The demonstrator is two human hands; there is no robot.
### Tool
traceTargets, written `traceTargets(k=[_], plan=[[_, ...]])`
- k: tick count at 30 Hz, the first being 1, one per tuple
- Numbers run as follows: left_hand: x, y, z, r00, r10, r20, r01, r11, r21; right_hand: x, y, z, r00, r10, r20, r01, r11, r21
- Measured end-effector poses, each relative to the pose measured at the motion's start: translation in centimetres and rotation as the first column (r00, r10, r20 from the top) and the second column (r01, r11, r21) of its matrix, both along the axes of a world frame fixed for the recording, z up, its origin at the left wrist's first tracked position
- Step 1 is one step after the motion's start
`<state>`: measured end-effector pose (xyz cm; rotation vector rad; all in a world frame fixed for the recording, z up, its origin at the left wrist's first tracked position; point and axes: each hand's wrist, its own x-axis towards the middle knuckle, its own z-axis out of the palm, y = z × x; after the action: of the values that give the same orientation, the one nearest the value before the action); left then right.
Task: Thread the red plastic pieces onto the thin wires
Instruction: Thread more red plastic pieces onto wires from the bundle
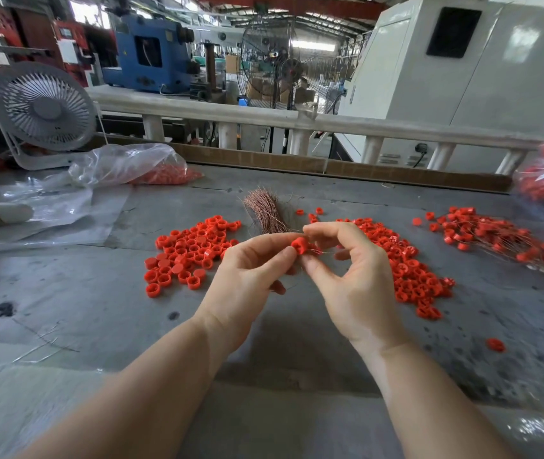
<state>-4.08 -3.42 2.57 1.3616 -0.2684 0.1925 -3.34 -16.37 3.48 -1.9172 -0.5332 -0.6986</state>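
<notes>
Red plastic piece [299, 245] held mid-scene above table [98, 309] | left hand [247, 273] pinches it | right hand [346, 276] pinches thin wire [317, 250] | advice: steady piece, feed wire tip straight through.

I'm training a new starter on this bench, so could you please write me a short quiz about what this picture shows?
1. True or false: the bundle of copper wires lies on the table beyond both hands.
2. What does the left hand pinch together with the right hand? A) a red plastic piece B) a plastic bag C) a fan
3. Fill in: the pile on the far right already has thin ____ running through it.

Key: 1 true; 2 A; 3 wires.
</notes>
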Motion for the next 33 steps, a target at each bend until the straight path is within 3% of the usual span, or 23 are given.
traceTargets(k=[7,24,33], plan=[[-0.08,0.1,-0.04,0.993,0.081,0.087,-0.086,0.995,0.058,-0.24,-0.07,0.4,0.995,0.071,-0.065,-0.062,0.99,0.125],[-0.13,0.11,0.08,0.995,0.079,0.058,-0.083,0.994,0.066,0.11,-0.27,0.27,0.994,0.061,-0.091,-0.048,0.99,0.135],[-0.36,0.04,0.58,0.992,-0.039,-0.121,0.028,0.995,-0.095,-0.19,-0.1,0.3,0.988,0.118,-0.095,-0.097,0.974,0.203]])
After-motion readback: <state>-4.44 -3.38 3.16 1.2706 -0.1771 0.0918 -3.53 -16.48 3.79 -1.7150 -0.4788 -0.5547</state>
